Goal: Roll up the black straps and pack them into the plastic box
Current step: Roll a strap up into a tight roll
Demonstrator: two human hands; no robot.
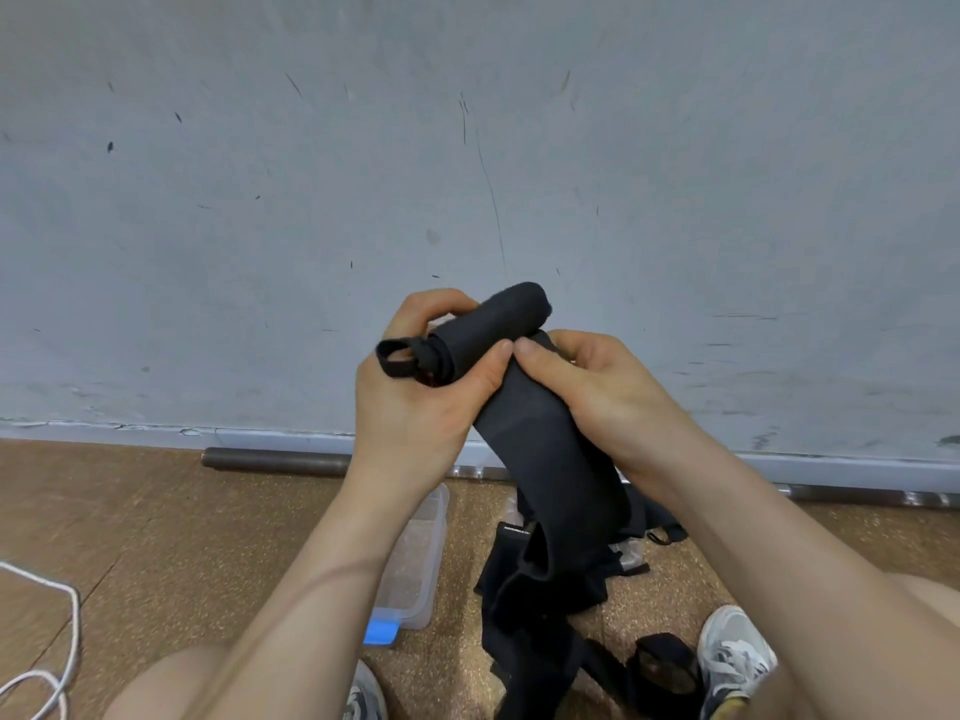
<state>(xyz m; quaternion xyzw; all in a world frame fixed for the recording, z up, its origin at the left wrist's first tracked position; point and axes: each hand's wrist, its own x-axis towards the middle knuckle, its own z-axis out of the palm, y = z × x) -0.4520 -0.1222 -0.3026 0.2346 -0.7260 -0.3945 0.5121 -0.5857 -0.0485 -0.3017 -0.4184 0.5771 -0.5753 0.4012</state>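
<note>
I hold a wide black strap in front of me, its upper end wound into a tight roll. My left hand grips the roll's left end, where a small loop sticks out. My right hand pinches the strap just below the roll, thumb beside my left thumb. The loose tail hangs down to a heap of black straps on the floor. A clear plastic box with a blue clasp lies on the floor under my left forearm. One rolled black strap lies by my right shoe.
A grey wall stands straight ahead, with a metal bar along its foot. A white cord curls on the brown floor at left. My shoes and knees frame the bottom of the view.
</note>
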